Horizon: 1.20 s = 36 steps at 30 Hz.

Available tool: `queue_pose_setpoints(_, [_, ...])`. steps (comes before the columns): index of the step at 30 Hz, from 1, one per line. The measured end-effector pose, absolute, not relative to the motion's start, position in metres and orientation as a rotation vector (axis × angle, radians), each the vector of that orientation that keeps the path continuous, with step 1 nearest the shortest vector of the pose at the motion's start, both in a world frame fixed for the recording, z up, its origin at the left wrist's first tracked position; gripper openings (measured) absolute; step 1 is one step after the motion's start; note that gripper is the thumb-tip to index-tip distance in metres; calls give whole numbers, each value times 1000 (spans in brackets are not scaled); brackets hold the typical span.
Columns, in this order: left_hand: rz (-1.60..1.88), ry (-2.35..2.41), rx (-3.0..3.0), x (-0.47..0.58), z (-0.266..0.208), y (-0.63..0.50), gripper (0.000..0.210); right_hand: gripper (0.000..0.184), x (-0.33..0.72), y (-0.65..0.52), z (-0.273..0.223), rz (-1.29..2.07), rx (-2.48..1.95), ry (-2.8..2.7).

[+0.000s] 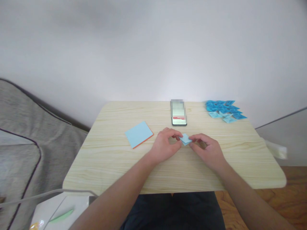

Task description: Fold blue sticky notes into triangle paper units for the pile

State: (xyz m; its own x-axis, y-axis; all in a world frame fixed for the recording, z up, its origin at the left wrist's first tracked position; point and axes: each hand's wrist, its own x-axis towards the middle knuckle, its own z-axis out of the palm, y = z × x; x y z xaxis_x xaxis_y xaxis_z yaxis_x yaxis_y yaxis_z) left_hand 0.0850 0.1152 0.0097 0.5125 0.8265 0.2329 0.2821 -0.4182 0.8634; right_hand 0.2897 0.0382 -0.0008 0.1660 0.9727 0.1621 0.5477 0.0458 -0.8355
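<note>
A small light blue piece of folded paper (185,139) is held over the middle of the wooden table (107,166). My left hand (167,143) pinches its left corner between thumb and fingers. On the opposite side, my right hand (206,148) grips the right corner in the same way. To the left of my hands lies a stack of square paper (139,134), light blue on top with an orange edge below. At the back right rests a cluster of folded paper pieces (220,107), mostly deeper blue, with a few pale ones in front.
A phone (178,113) with a lit screen lies behind my hands, near the wall (144,48). A grey sofa (48,153) stands on the left. Below the table's left front corner are a white box (72,204) and a pale cable (55,191).
</note>
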Motion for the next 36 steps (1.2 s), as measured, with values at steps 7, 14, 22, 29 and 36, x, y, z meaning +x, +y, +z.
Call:
queue_pose_setpoints(7, [899, 948, 1956, 89, 12, 110, 19, 19, 287, 40, 0, 770, -1568, -1379])
queue_pose_setpoints(14, [855, 1019, 2024, 85, 15, 101, 15, 15, 279, 39, 2, 758, -1567, -1412])
queue_pose_setpoints(22, [589, 1112, 2361, 65, 5, 78, 9, 17, 279, 27, -5, 333, -1512, -1993])
queue_pose_setpoints(29, [609, 1131, 2318, 63, -1, 82, 9, 13, 282, 27, -9, 342, -1529, -1992])
queue_pose_setpoints(36, [574, 1178, 2333, 67, 1, 84, 12, 12, 278, 32, -8, 412, -1607, -1917])
